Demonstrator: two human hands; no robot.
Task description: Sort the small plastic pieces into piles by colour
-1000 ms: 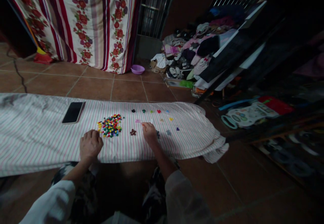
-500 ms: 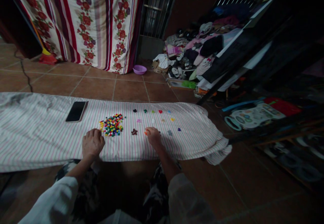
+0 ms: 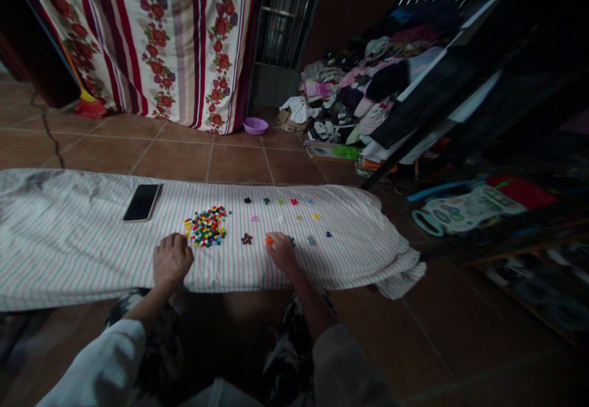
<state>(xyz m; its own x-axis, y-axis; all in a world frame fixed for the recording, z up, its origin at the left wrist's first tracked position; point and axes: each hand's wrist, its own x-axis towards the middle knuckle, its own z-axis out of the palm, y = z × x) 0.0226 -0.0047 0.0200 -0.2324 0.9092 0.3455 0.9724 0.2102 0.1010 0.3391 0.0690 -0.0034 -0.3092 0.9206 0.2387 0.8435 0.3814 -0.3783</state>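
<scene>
The right hand (image 3: 281, 250) has its fingers bent close together, with the tips at the small orange bits (image 3: 269, 240); I can't tell if they pinch one. The left hand (image 3: 173, 258) has its fingers curled in and close together — I can't see if anything is in them.

From the right fingertips, brown bits (image 3: 247, 239) are at 9 o'clock, pink bits (image 3: 254, 218) near 11, white bits (image 3: 281, 218) near 1, and grey bits (image 3: 311, 240) at 3. Lots of little one-color bunches lie apart in rows. But the big mixed pile (image 3: 207, 228), at 2 o'clock from the left hand, has many colors all jumbled up — so a lot looks unsorted.

The right hand hides part of a dark bunch (image 3: 292, 242). The phone (image 3: 142, 203) lies on the stripy cloth (image 3: 115, 253), at 11 o'clock from the left hand, out of the way. Farther off, a purple bowl (image 3: 255, 126) sits on the floor.
</scene>
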